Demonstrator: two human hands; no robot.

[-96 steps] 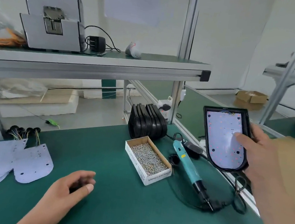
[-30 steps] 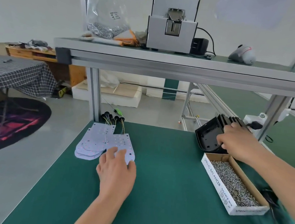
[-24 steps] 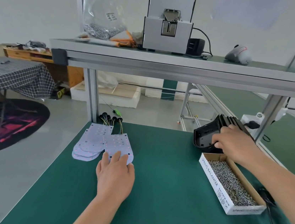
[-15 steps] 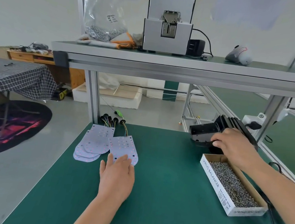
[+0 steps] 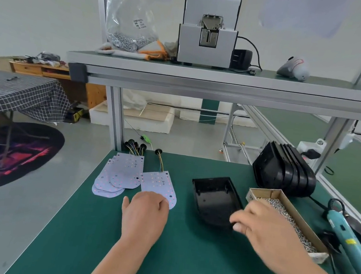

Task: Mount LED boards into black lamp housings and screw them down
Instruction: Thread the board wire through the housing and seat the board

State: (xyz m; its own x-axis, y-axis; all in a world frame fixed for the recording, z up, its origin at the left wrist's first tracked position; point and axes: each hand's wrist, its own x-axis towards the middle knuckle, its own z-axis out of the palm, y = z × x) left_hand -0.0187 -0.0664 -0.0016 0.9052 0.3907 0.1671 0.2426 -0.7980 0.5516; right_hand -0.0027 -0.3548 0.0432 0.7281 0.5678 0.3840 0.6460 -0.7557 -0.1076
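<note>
A white round-ended LED board (image 5: 157, 185) lies flat at the left hand (image 5: 145, 214). A black plastic housing (image 5: 214, 198) lies cavity-up beside the right hand (image 5: 264, 230).

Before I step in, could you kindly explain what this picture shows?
No machine here: a person's two bare hands, seen from a camera worn on the head, looking down at a green bench mat. The left hand rests on a white round-ended LED board with coloured wires, beside a stack of similar boards. The right hand is at the near edge of an open black plastic lamp housing; blur hides whether it has a grip. Further right are a cardboard box of silver screws, a teal electric screwdriver and a row of black housings.
</note>
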